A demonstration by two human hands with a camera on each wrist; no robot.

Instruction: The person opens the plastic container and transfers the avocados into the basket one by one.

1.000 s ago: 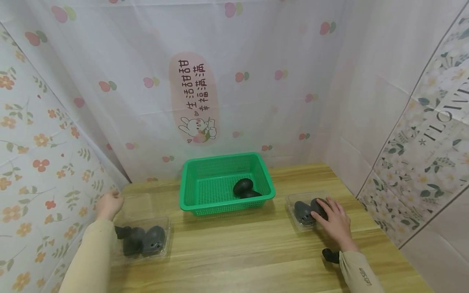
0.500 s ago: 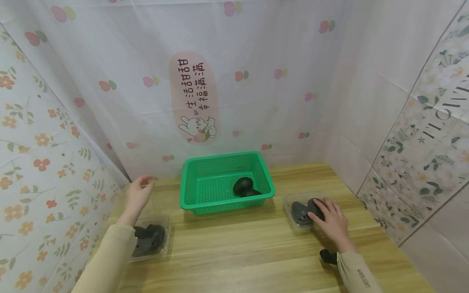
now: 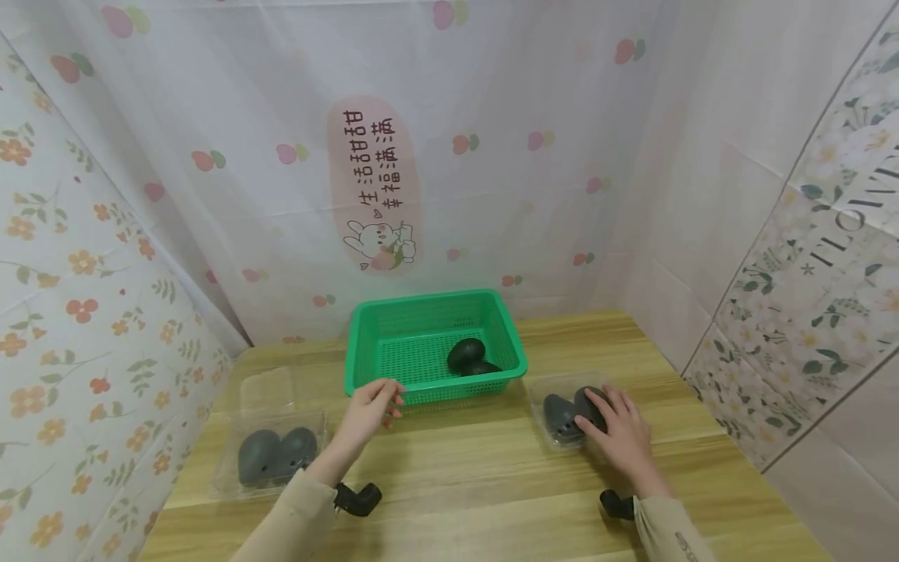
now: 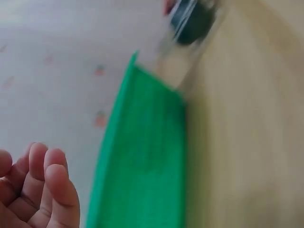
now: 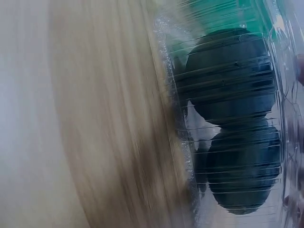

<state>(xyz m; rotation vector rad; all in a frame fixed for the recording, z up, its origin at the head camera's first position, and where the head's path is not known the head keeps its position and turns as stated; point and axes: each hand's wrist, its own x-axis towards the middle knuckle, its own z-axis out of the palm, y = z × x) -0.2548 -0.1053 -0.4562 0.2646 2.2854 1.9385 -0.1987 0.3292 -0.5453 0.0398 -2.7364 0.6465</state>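
Observation:
In the head view, my right hand (image 3: 618, 433) holds a clear plastic box (image 3: 541, 386) with two dark avocados (image 3: 559, 415) in it. The thumb and fingers spread over its right part; the right wrist view shows the ribbed plastic wall before the avocados (image 5: 232, 76). My left hand (image 3: 368, 414) is in front of the green basket (image 3: 354, 359), its fingers loosely bent with nothing between them. Two more avocados (image 3: 465, 355) lie in the basket's right part. At the left, another clear box (image 3: 226, 476) holds two avocados (image 3: 258, 457), partly behind my left arm.
A clear lid (image 3: 268, 390) lies folded back behind the left box. The wooden table (image 3: 463, 484) ends at a white printed curtain (image 3: 449, 156). Patterned cloths (image 3: 77, 312) hang at both sides. A black camera mount (image 3: 358, 499) juts from my left wrist.
My left hand has swung right from behind the left box to the basket's front. My right hand and the box under it have slid a little left.

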